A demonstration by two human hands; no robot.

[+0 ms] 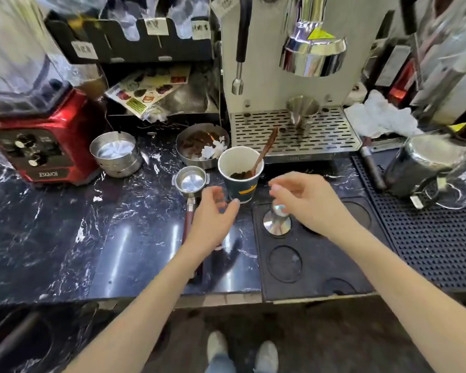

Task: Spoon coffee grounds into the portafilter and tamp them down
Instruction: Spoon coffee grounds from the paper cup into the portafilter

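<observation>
Both our hands are empty with loose, curled fingers: left hand (213,219) just left of the paper cup (240,173), right hand (307,200) just right of it. Risk: the tall, light cup tips if bumped, since its wooden spoon (264,152) leans out. The steel portafilter (192,181), basket bare and shiny, lies left of the cup; the polished metal tamper (277,220) sits front-right on a black mat (307,265)

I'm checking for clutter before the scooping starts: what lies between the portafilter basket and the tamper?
In the head view, the paper cup of grounds, with the left hand reaching toward it.
</observation>
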